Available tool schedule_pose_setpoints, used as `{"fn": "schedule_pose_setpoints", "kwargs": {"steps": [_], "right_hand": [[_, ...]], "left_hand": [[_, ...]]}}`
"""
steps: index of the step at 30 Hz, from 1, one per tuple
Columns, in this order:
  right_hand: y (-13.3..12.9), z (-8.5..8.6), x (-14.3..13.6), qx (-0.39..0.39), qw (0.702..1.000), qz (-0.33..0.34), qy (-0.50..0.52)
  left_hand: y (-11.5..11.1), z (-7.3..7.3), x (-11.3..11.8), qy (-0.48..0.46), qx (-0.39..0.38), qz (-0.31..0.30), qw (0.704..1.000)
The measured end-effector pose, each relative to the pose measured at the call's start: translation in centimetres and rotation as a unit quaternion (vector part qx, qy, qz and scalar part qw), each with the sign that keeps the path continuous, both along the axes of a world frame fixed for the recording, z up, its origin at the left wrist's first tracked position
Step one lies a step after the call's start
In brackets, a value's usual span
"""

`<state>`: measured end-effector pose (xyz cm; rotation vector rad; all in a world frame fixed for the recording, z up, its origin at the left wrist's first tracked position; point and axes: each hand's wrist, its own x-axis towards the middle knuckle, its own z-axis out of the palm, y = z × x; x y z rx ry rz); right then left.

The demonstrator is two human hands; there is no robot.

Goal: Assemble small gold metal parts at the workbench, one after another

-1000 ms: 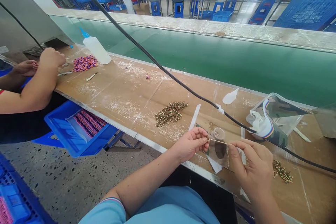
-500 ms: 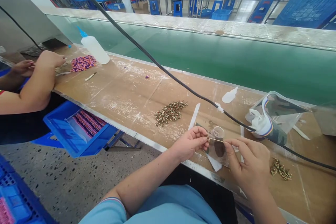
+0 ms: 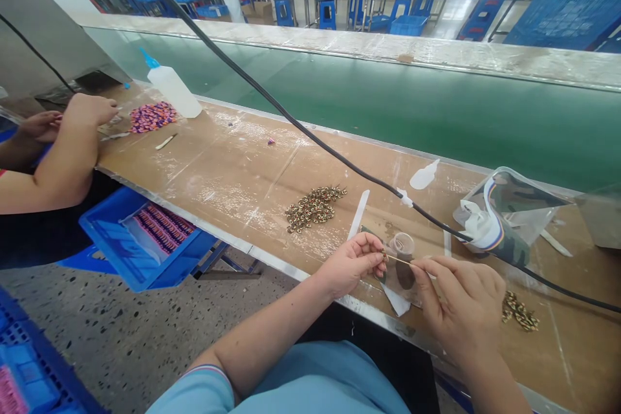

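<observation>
My left hand (image 3: 353, 265) pinches a small gold-and-dark piece (image 3: 385, 257) between thumb and fingertips, above the table's front edge. In my right hand (image 3: 463, 294), thumb and forefinger close on a thin light-coloured stick (image 3: 400, 262). The stick's far tip meets the small piece; what it does there is too fine to make out. Behind my hands stands a small clear cup (image 3: 402, 243). To the left lies a large pile of gold-and-dark pieces (image 3: 315, 208). A smaller pile of similar pieces (image 3: 521, 312) is at the right, partly behind my right hand.
A black cable (image 3: 291, 118) crosses above the brown tabletop (image 3: 233, 168). A camouflage-patterned pouch (image 3: 509, 233) lies at the right. Far left are a co-worker's arms (image 3: 72, 149), pink-purple pieces (image 3: 152, 117) and a white bottle (image 3: 175, 92). A blue bin (image 3: 140, 272) sits below the edge.
My right hand has shifted and turned slightly, and the stick's angle has changed a little. The left hand keeps its pinch in nearly the same place.
</observation>
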<state>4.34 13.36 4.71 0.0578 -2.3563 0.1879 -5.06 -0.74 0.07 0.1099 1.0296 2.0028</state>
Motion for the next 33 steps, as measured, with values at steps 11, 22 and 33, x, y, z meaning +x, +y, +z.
{"fn": "schedule_pose_setpoints", "kwargs": {"steps": [11,22,33], "right_hand": [[0.5,0.0,0.0,-0.019,1.0,-0.021,0.002],[1.7,0.0,-0.2,0.008,0.998,-0.06,0.017],[1.7,-0.8,-1.6,0.026,0.995,-0.072,-0.056]], "left_hand": [[0.0,0.3,0.0,-0.004,0.002,-0.003,1.0],[0.1,0.1,0.0,-0.005,0.0,-0.002,1.0],[-0.1,0.5,0.1,0.006,-0.022,0.002,1.0]]}}
